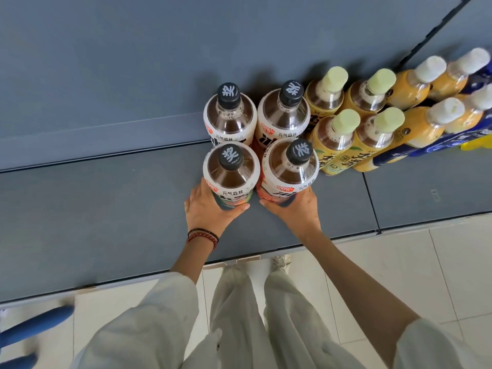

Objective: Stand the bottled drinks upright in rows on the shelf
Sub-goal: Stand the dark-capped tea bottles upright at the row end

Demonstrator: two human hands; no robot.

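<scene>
Bottles [282,117] stand on grey shelf [106,209] above tiled floor [399,275].

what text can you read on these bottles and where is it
"奖": each of the four black caps
"元气森林": label of the front left bottle, and of the other black-capped ones
"出品": right of that, same label
"100%": red, label of the front right bottle
green-capped bottles: large label characters partly hidden, unreadable
white-capped bottles: blue label print too blurred

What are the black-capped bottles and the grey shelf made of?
The black-capped bottles are probably clear glossy plastic; the brown drink shows through their shoulders. The grey shelf looks like matte painted metal, flat with thin seams, but unsure.
</scene>
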